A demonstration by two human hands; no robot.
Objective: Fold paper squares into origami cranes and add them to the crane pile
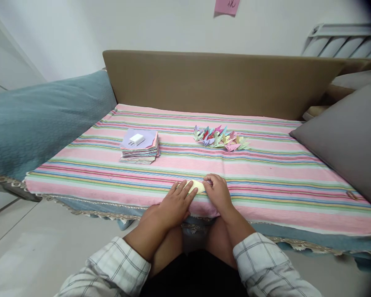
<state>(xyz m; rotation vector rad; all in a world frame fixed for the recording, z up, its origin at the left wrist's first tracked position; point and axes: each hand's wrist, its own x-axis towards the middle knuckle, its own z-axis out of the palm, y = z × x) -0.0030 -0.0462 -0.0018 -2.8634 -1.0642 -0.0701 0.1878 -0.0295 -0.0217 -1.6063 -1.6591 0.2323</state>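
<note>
A small piece of folded yellow paper (pixel 198 186) lies on the striped cloth close to the front edge. My left hand (pixel 178 203) rests on its left part, fingers spread and lying flat. At the paper's right end my right hand (pixel 217 190) is closed, thumb and fingers pinching the tip. Beyond the hands sits a group of folded paper cranes (pixel 221 138) in several colours. To the left is a stack of coloured paper sheets (pixel 139 153), with a white plug adapter (pixel 137 140) on top.
The striped cloth (pixel 89 165) covers a couch seat with a brown backrest (pixel 204 82). A blue-covered armrest (pixel 49 111) stands left and a grey cushion (pixel 349 136) leans at right. A small brown object (pixel 351 195) lies near the cushion. A pink note (pixel 227 7) hangs on the wall.
</note>
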